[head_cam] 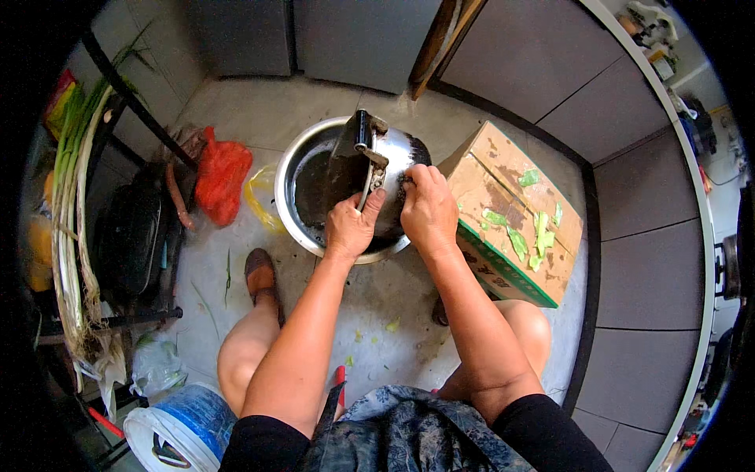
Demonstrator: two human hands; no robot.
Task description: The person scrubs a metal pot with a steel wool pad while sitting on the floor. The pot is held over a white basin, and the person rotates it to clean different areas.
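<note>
Before me on the floor stands a wide stainless-steel basin (283, 194) with dark liquid in it. A metal pot (394, 147) is tipped on its side over the basin; dark grime covers part of its outer wall. Its black side handle (362, 131) sticks up on a dirty metal bracket. My left hand (354, 227) grips the pot's rim, thumb on the outside. Against the grimy outer wall, my right hand (430, 206) presses with curled fingers. Something dark and rough shows at its fingertips, but I cannot tell whether it is a scrubber or grime.
To the right, a cardboard box (501, 177) carries green vegetable peelings (540, 230). Left are a red plastic bag (223, 177), a yellow bag (262, 197) and a rack (127, 97) with long scallions (68, 236). A blue-and-white bucket (189, 419) stands at lower left; cabinets (649, 265) line the right.
</note>
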